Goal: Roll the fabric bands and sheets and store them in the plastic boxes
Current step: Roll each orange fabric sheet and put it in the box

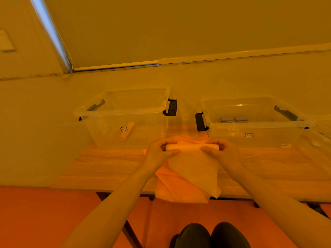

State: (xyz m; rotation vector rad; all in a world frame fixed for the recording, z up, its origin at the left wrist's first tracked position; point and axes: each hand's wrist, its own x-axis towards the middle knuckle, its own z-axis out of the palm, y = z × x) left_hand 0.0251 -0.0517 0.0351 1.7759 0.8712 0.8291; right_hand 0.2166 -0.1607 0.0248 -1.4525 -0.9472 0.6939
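A pale fabric sheet lies in front of me, its far end wound into a roll. My left hand grips the roll's left end and my right hand grips its right end. The unrolled part hangs toward me over the table edge. Under it lie more orange sheets. Two clear plastic boxes stand behind: the left box holds one rolled orange sheet, the right box holds two small grey rolls.
The wooden table stands against a wall. Both boxes have black latch handles facing the gap between them. The table's front edge is near my knees, above an orange floor.
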